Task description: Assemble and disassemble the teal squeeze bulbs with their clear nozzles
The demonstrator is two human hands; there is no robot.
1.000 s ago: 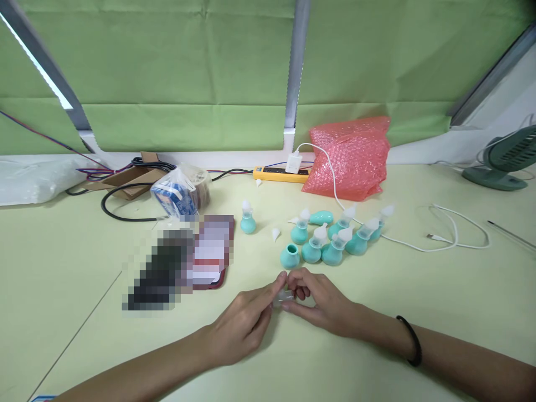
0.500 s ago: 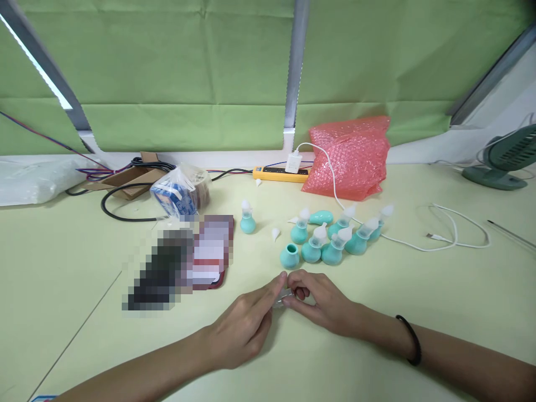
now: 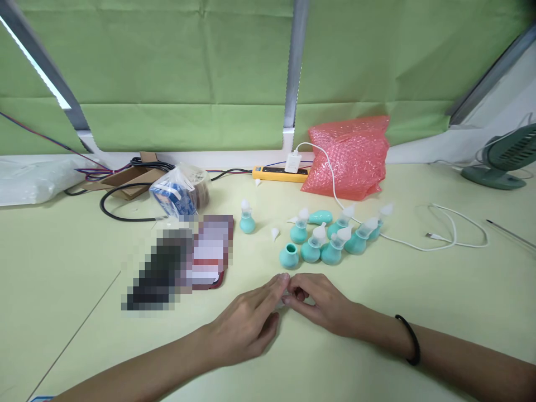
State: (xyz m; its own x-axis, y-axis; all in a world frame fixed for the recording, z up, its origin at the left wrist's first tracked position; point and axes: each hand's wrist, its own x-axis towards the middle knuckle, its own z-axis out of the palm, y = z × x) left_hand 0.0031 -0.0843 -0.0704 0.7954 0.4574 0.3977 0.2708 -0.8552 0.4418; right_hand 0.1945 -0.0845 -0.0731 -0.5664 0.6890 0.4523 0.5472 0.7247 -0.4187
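Note:
My left hand (image 3: 250, 319) and my right hand (image 3: 321, 301) meet at the fingertips just above the table. Between them is a small clear plastic piece (image 3: 283, 300), mostly hidden by the fingers. Both hands are closed, the right pinching the piece with thumb and curled fingers, the left pressing from the other side. Just beyond them stands an open-necked teal squeeze bulb (image 3: 288, 256). To its right are several teal bulbs fitted with clear nozzles and whitish tips (image 3: 331, 252). Another fitted bulb (image 3: 247, 222) stands apart to the left.
Two pixelated phone-like objects (image 3: 211, 251) lie to the left. A loose white tip (image 3: 275, 234) and a teal piece lying on its side (image 3: 320, 217) are beyond the hands. Farther back are a yellow power strip (image 3: 276, 176), pink bubble wrap (image 3: 347, 159) and a white cable (image 3: 419, 247).
My left hand has shifted slightly, its thumb moving right under the fingers. Less of the clear piece shows now. My right hand stays nearly in place.

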